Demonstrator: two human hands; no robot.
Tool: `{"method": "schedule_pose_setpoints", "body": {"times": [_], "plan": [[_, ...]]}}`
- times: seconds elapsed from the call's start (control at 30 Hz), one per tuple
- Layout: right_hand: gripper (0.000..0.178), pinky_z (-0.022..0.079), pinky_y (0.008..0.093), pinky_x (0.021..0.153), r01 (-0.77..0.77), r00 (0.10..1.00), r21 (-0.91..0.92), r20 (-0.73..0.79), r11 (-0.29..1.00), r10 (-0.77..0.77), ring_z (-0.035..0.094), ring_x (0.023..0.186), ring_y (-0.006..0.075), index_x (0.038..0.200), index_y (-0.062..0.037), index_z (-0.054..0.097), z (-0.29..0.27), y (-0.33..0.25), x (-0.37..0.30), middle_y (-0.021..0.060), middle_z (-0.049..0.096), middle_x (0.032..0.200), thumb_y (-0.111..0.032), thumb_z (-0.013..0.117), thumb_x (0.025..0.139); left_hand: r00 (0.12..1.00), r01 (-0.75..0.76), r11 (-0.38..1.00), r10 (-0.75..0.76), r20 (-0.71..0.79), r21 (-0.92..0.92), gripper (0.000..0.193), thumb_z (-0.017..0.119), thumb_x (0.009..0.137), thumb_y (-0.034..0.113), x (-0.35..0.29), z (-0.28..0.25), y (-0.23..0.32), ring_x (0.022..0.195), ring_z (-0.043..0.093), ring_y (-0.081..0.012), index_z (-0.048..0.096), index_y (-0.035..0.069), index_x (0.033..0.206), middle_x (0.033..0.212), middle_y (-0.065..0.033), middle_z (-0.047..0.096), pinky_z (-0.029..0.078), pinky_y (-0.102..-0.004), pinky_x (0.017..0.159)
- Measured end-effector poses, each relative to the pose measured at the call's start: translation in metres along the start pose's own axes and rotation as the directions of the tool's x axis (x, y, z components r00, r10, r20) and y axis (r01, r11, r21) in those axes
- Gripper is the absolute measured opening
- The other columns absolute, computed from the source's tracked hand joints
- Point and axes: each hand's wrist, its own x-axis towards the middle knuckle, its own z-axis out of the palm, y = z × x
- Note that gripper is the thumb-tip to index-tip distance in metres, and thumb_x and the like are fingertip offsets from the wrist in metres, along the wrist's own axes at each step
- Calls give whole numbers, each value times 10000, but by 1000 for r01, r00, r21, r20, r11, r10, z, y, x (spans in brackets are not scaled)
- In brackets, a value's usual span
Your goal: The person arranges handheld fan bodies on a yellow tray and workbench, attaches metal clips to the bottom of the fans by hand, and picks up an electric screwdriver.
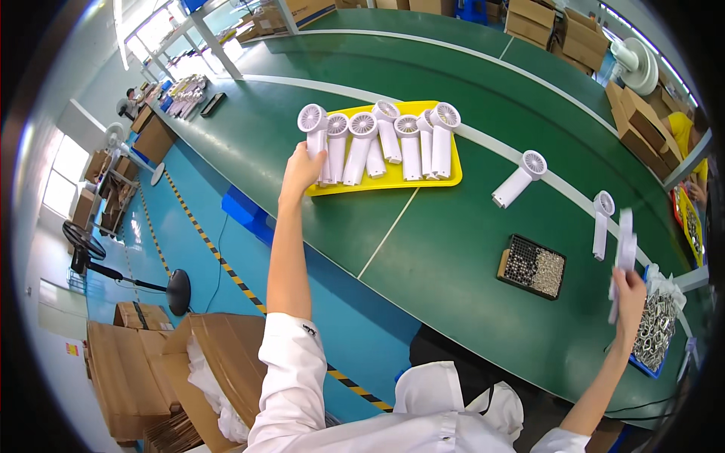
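Note:
My left hand (pixel 303 167) is closed around the handle of the leftmost white handheld fan (pixel 312 118), at the left end of a yellow tray (pixel 340 190). Several more of these fans, with round grilled heads, lie side by side in the tray, heads toward its far edge. Over at the right, my right hand (pixel 628 298) grips another white handheld fan (pixel 626 241), seen edge-on. Two loose fans lie on the green table between the hands: one tilted fan (pixel 516 181) and one more upright fan (pixel 602 225) close to my right hand.
A black box of small metal parts (pixel 532 266) sits on the table (pixel 453 257). Beside my right hand is a blue tray with metal rings or clips (pixel 655 332). Cartons (pixel 219 355) stand on the floor at left. Another person in yellow (pixel 682 136) is at far right.

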Motion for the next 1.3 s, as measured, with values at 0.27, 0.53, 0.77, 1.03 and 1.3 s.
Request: {"method": "schedule_pose_setpoints", "body": {"times": [0.27, 0.53, 0.77, 1.03, 1.3], "plan": [[440, 523, 326, 654, 347, 772, 244, 475, 906, -423, 673, 715, 186, 953, 51, 696, 246, -209, 11, 141, 701, 808, -344, 718, 760, 983, -14, 966, 61, -174, 257, 611, 604, 887, 256, -16, 13, 13, 1025, 599, -455, 327, -63, 1329, 1132, -298, 585, 504, -501, 856], [383, 546, 447, 756, 513, 841, -83, 249, 854, -481, 676, 856, 366, 854, 26, 699, 405, -253, 13, 231, 685, 901, -334, 712, 723, 908, -166, 901, 298, -293, 402, 554, 612, 862, 204, -44, 29, 52, 1006, 600, -363, 421, -97, 1286, 1126, -221, 583, 531, -440, 821], [433, 551, 424, 757, 511, 843, -140, 275, 848, -463, 677, 886, 347, 901, 11, 700, 400, -259, 4, 216, 678, 968, -405, 704, 782, 924, -138, 818, 309, -223, 559, 460, 653, 819, 194, -45, 36, 44, 995, 580, -348, 519, -87, 1158, 1057, -225, 612, 476, -426, 826], [572, 529, 464, 804, 459, 872, 22, 176, 888, -456, 659, 927, 379, 1011, 32, 648, 417, -266, 16, 228, 662, 1043, -502, 674, 805, 897, -382, 924, 375, -236, 17, 327, 539, 952, 266, -61, 49, 104, 942, 574, -440, 589, -32, 1077, 1047, -273, 582, 453, -498, 806], [381, 516, 469, 806, 554, 754, 140, 332, 821, -566, 633, 934, 393, 955, 25, 638, 325, -222, 24, 237, 627, 1028, -336, 613, 838, 867, -381, 844, 468, -172, 379, 516, 640, 872, 301, -74, 66, 79, 1016, 558, -432, 515, -51, 1230, 1129, -264, 564, 465, -478, 873]]}}
